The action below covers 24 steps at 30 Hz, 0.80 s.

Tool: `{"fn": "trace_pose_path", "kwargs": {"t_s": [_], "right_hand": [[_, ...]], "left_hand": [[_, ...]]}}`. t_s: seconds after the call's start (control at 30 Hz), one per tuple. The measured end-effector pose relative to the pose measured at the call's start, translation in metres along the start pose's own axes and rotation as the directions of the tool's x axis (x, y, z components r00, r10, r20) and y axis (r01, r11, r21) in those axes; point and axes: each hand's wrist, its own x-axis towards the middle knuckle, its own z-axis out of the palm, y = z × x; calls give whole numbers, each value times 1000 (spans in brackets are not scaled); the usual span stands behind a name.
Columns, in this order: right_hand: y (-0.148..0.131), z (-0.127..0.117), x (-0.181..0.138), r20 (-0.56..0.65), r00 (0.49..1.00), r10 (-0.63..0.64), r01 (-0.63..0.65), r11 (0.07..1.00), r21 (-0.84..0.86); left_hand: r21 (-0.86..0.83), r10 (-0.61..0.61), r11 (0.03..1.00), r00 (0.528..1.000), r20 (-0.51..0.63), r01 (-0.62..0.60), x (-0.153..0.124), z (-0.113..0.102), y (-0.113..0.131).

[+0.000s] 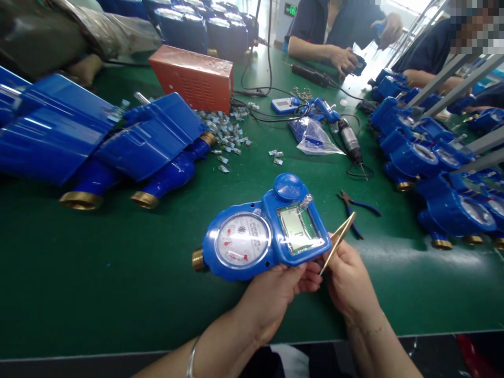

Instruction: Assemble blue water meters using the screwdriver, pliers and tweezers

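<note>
My left hand (275, 294) grips the near edge of a blue water meter (268, 231) with a white dial, a small grey screen and a brass end fitting, and holds it tilted above the green table (98, 278). My right hand (348, 278) is closed on brass tweezers (338, 240), whose tips point up along the right edge of the meter's screen housing. Both hands sit close together under the meter.
Blue-handled pliers (356, 207) lie just right of the meter. More blue meters lie at left (157, 152) and in rows at right (433, 168). An orange box (192, 76), small metal clips (226, 136), a plastic bag (315, 139) and an electric screwdriver (348, 139) lie beyond. Other people work at the far side.
</note>
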Motion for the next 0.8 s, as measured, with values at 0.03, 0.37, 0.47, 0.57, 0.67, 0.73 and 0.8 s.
{"fn": "trace_pose_path", "kwargs": {"t_s": [0.03,0.37,0.47,0.57,0.67,0.73,0.8], "right_hand": [[2,1,-2,1,1000,10,-10,1000,20],[-2,7,-8,56,985,160,-170,926,336],[-5,15,-10,65,951,301,-288,794,535],[-11,22,-18,-105,961,255,-159,824,544],[-17,29,-33,-339,940,-31,158,922,353],[-18,33,-43,-358,902,-242,328,923,202],[-17,41,-49,-259,865,-429,455,889,49]], "left_hand": [[-2,2,1000,1000,9,-2,0,0,0],[-18,-4,1000,998,65,5,-2,4,5],[-22,18,1000,995,96,-16,-4,3,5],[-63,1,998,999,39,1,-8,4,3],[-125,-60,991,998,-21,57,-15,9,0],[-169,-99,981,995,-33,92,-19,12,-2],[-188,-110,977,993,-44,100,-22,14,-1]]}}
